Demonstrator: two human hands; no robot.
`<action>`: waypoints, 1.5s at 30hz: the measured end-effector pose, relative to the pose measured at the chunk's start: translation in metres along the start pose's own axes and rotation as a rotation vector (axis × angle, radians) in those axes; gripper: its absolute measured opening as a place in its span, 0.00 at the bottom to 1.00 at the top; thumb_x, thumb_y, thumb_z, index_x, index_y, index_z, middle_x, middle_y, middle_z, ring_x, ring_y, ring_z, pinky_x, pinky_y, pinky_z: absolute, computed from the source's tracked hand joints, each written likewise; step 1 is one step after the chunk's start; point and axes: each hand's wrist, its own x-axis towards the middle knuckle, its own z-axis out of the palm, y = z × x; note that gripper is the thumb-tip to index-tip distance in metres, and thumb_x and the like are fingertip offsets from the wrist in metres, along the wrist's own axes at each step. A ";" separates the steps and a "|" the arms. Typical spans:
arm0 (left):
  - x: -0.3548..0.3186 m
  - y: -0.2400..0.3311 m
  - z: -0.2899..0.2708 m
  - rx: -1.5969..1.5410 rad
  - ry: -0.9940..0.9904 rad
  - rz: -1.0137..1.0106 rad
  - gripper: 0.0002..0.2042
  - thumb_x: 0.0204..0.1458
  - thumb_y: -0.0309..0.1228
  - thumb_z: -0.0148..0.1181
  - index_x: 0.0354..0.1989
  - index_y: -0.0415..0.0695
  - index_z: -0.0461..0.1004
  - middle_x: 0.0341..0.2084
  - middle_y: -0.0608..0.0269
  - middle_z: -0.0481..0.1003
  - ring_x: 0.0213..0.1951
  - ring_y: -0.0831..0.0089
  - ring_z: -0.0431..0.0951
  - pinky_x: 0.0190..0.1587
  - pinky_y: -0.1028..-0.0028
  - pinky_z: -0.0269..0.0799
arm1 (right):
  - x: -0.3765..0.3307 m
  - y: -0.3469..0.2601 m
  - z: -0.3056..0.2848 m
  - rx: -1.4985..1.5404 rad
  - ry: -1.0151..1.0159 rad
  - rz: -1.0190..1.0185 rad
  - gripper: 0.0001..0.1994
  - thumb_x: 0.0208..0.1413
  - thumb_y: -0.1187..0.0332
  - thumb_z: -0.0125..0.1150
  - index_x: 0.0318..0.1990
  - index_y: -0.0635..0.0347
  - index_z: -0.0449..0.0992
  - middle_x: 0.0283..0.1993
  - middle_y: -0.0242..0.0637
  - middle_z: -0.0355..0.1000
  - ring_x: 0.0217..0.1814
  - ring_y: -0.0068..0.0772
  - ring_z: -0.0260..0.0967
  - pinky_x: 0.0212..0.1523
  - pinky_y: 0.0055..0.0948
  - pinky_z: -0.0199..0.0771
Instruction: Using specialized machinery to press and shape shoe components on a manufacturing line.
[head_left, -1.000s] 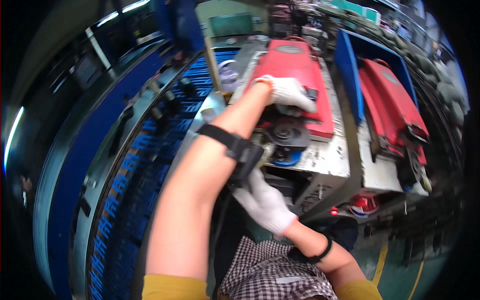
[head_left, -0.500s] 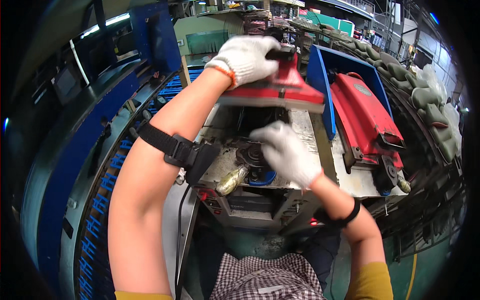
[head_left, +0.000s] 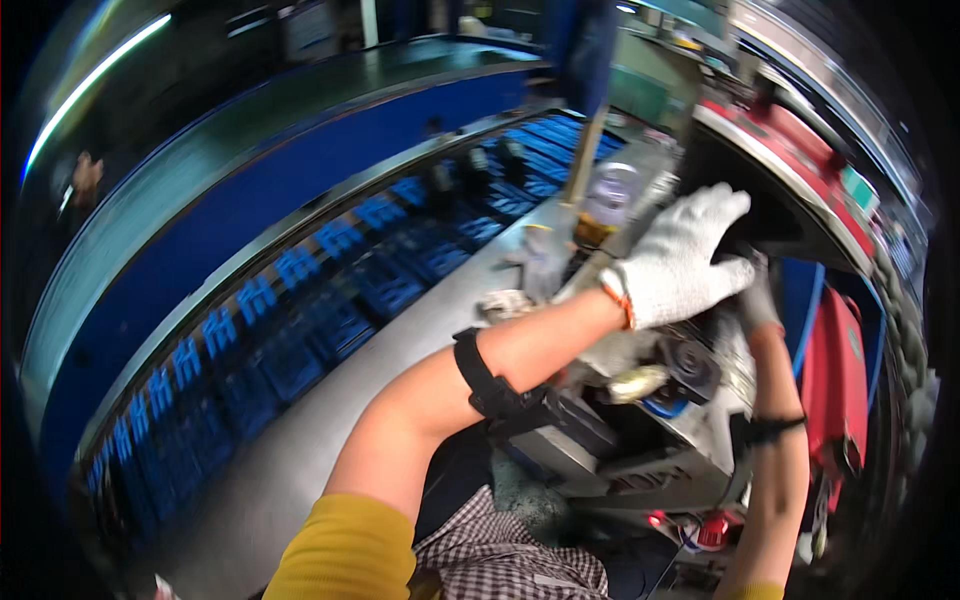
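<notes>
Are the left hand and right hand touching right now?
Cannot tell: in the head view, the left hand overlaps the blurred right hand near the thumb, hiding any contact or gap.

Left grip [head_left: 685,255]: white glove [head_left: 665,280], orange cuff edge [head_left: 619,298]. Right grip [head_left: 759,295]: greyish-white. Mustard-yellow sleeves [head_left: 350,545], black armbands [head_left: 480,372], brown-and-white checked apron [head_left: 525,565]. Raised cover [head_left: 795,148] red, pale rim; second cover [head_left: 835,370] red, tray [head_left: 801,300] beside it blue. Counter [head_left: 370,390] silver-grey, strips [head_left: 335,240] alongside bright blue.

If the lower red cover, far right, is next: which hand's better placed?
Right hand, probably: it's nearer, with its forearm just left of the lower red cover; the left hand is farther left.
</notes>
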 end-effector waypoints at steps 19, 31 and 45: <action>-0.200 -0.090 -0.166 -1.325 0.594 -1.083 0.21 0.63 0.43 0.57 0.62 0.50 0.73 0.54 0.54 0.82 0.54 0.54 0.84 0.62 0.38 0.76 | -0.203 -0.035 0.042 -0.161 0.130 -0.398 0.32 0.76 0.57 0.43 0.80 0.69 0.57 0.83 0.52 0.57 0.86 0.48 0.52 0.85 0.45 0.45; -0.237 -0.335 -0.281 0.663 0.358 -1.149 0.41 0.52 0.33 0.68 0.77 0.44 0.60 0.64 0.37 0.71 0.59 0.45 0.79 0.59 0.54 0.78 | -0.219 0.090 -0.005 -0.871 0.500 -0.464 0.23 0.77 0.70 0.45 0.73 0.72 0.68 0.74 0.52 0.69 0.77 0.47 0.65 0.79 0.43 0.58; -0.307 -0.127 -0.242 0.347 -0.140 -1.319 0.49 0.58 0.42 0.63 0.83 0.33 0.45 0.82 0.39 0.49 0.83 0.53 0.47 0.82 0.67 0.44 | -0.208 0.081 0.006 -0.410 0.391 -0.287 0.20 0.76 0.74 0.50 0.70 0.72 0.71 0.69 0.49 0.74 0.71 0.41 0.71 0.74 0.36 0.66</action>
